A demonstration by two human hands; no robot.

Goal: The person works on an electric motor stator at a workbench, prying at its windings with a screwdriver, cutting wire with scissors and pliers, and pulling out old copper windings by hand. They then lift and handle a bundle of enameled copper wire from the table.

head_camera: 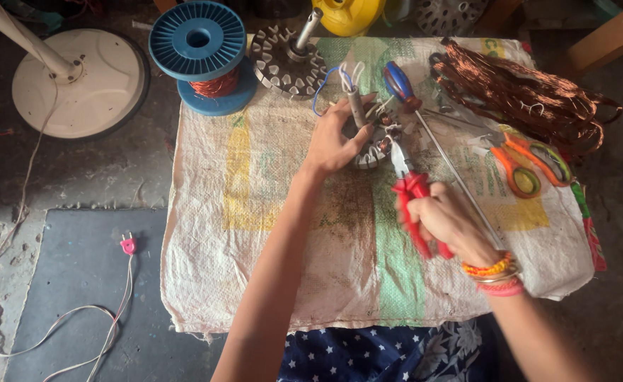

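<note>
My left hand (335,138) grips a round motor stator (372,145) with copper windings, holding it on a woven sack cloth (269,191). Blue and white wires (334,76) stick out from the stator's top. My right hand (451,223) is closed on the red handles of a pair of pliers (410,194), whose metal jaws point at the stator's right edge. Just right of the stator lies a long screwdriver (424,127) with a blue and red handle.
A blue spool of copper wire (199,53) and a second stator with a shaft (288,60) stand at the cloth's far edge. Loose copper coils (523,92) and orange scissors (531,166) lie on the right. A white fan base (78,81) and a pink plug (128,245) are on the floor at left.
</note>
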